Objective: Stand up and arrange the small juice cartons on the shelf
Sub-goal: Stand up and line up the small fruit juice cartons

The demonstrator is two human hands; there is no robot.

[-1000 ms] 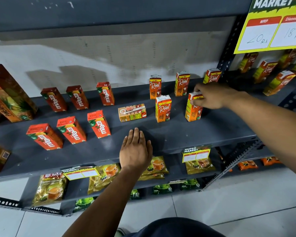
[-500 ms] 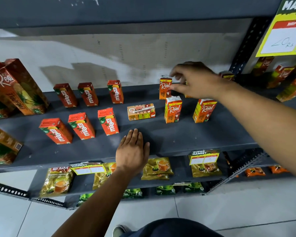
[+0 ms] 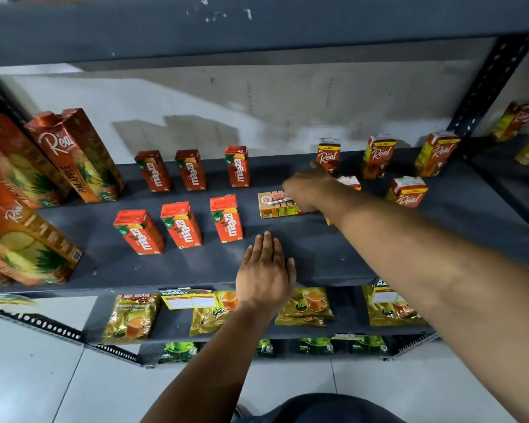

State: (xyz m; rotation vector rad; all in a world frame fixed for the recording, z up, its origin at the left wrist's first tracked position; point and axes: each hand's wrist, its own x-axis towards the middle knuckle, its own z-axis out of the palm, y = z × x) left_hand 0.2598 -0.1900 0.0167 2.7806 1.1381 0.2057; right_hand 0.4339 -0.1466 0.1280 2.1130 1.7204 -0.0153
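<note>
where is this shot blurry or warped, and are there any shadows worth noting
Head view: wide-angle bending curves the shelf edges and leans the large pineapple cartons outward; the right hand, reaching the lying carton, is softened by motion blur; the left hand is fairly sharp; a blocky grey shadow falls on the back wall; no strong glare.

Supermarket aisle, grey metal shelf (image 3: 318,254) of juice cartons (image 3: 226,222), price label (image 3: 190,299), tea packets (image 3: 130,317) below
</note>
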